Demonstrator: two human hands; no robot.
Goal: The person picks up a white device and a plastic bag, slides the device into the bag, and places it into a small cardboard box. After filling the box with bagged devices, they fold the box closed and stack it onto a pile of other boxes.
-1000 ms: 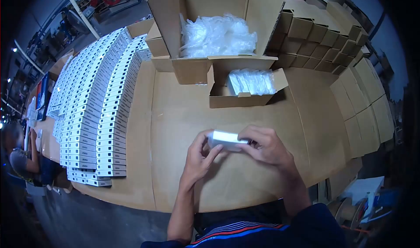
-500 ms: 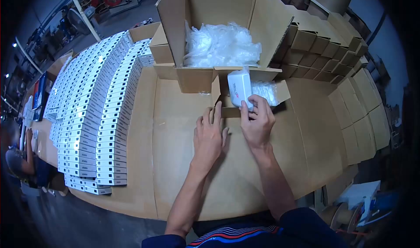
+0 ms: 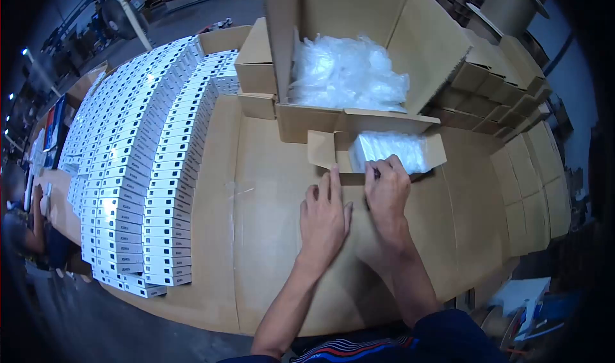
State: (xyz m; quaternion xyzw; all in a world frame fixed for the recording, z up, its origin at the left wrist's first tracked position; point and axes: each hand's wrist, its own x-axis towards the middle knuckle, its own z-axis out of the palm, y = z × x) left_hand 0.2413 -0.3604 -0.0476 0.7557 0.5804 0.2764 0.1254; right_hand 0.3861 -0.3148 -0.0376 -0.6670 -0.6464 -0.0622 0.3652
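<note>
A small open carton (image 3: 321, 148) lies in front of me with its flaps spread. White items in clear plastic bags (image 3: 400, 146) stand in a row inside it, filling its middle and right. My right hand (image 3: 389, 182) is over the carton's front edge, fingers curled and pinching a bagged white device (image 3: 360, 153) at the left end of the row. The fingertips are partly hidden. My left hand (image 3: 323, 219) lies palm down with fingers stretched, the index fingertip at the carton's front left corner.
Behind the small carton stands a large cardboard box (image 3: 442, 43) holding crumpled clear plastic bags (image 3: 349, 75). Long rows of white boxes (image 3: 168, 222) are stacked on the left. Brown cartons (image 3: 474, 84) are piled at the right. A person's arm (image 3: 37, 219) shows at far left.
My right hand has lowered the bagged white device from above the carton into it, beside the other bags. My left hand stays by the carton's front. The view has shifted slightly.
</note>
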